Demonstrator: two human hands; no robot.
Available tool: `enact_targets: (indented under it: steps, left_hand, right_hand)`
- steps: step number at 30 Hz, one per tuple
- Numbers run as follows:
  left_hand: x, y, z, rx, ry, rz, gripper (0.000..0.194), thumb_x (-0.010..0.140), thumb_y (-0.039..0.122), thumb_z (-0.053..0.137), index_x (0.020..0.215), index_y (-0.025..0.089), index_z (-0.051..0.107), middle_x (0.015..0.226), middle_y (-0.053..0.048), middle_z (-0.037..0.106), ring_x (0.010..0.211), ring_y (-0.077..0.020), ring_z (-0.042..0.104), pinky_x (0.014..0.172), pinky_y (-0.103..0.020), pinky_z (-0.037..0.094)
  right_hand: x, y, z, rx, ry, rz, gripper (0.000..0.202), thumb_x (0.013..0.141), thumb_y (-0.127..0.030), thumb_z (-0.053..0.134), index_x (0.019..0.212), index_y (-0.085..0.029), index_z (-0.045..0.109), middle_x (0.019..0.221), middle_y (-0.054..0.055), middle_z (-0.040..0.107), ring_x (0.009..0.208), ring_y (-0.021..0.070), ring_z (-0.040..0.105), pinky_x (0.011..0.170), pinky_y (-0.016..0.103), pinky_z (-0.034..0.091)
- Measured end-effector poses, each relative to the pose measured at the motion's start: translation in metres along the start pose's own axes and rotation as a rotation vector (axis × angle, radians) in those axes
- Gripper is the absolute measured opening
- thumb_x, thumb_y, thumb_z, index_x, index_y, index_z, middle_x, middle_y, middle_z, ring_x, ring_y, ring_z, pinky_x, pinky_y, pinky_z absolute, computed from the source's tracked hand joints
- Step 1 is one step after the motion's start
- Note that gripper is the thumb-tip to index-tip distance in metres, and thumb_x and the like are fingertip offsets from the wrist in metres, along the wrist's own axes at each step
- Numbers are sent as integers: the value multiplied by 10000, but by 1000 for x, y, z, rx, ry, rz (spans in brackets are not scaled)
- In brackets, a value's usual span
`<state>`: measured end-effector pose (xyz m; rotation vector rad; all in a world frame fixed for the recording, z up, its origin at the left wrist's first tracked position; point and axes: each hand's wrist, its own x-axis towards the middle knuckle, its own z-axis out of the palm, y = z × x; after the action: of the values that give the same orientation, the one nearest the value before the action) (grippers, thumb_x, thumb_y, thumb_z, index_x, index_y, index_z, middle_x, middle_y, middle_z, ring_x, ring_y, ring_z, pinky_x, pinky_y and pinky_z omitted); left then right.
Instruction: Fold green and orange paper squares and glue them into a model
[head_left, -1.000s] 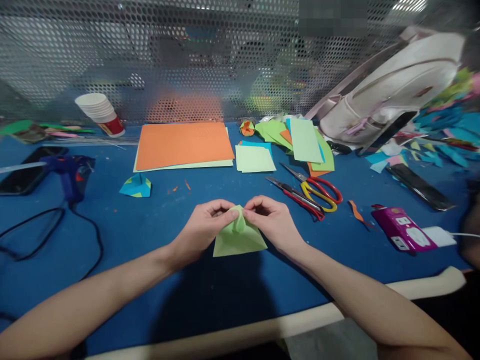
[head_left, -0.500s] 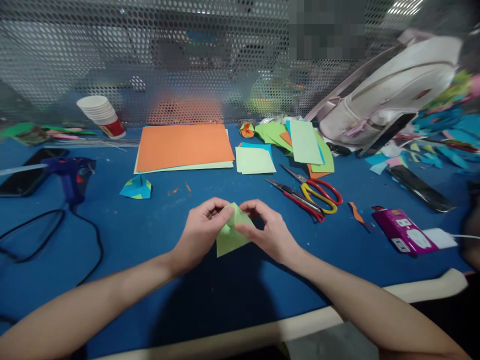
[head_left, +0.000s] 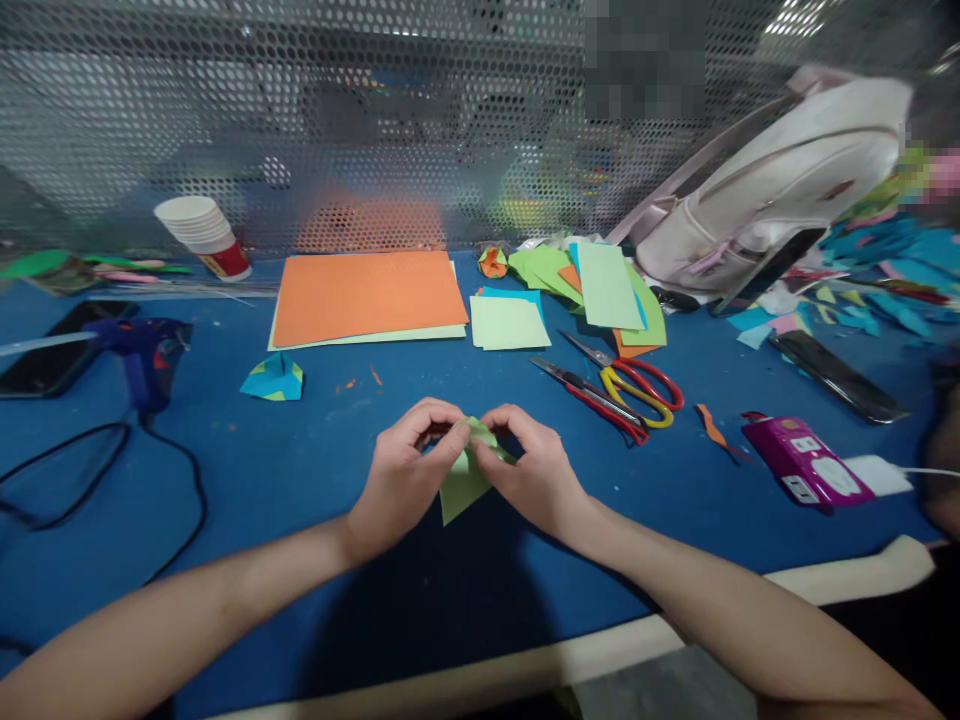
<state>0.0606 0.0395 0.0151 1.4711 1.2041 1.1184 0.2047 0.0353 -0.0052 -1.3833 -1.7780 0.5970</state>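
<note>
A small sheet of light green paper is pinched between both my hands, its top edge bent over and one corner pointing down toward me. My left hand grips it from the left with thumb and fingers closed. From the other side my right hand holds it, thumb pressed on the folded part. The fingertips behind the paper are hidden. Beyond my hands lie a folded blue and green paper piece on the left and a pile of pale green squares.
To the right are scissors, a utility knife and a purple power strip. A blue glue gun with its cord lies left. Orange sheets, paper cups and a white backpack stand along the mesh partition.
The top of the green paper has been bent over further, and its lower corner has moved slightly down and right. Both hands stay closed on it in nearly the same place.
</note>
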Motion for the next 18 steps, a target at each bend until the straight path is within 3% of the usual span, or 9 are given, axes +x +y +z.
enact_targets:
  steps: [4, 10, 18]
  left_hand:
    - [1, -2, -1, 23, -47, -6, 83, 788, 211, 542, 739, 173, 597, 813, -19, 604, 751, -123, 556, 692, -220, 450]
    - [7, -8, 0, 83, -123, -122, 108, 715, 153, 529, 787, 175, 606, 741, 9, 617, 657, -110, 536, 623, -219, 444]
    - [9, -8, -1, 100, -155, -218, 90, 732, 227, 539, 725, 161, 600, 661, 23, 557, 608, -102, 479, 528, -195, 387]
  right_hand:
    - [2, 6, 0, -82, 13, -105, 77, 773, -201, 503, 718, -209, 556, 694, 21, 622, 664, 149, 560, 661, 279, 425]
    - [4, 15, -2, -224, 18, -287, 123, 807, -173, 491, 741, -205, 589, 716, 31, 658, 689, 157, 583, 695, 295, 411]
    - [6, 12, -7, -220, 18, -300, 121, 810, -164, 495, 760, -206, 598, 728, 30, 662, 702, 158, 594, 686, 293, 410]
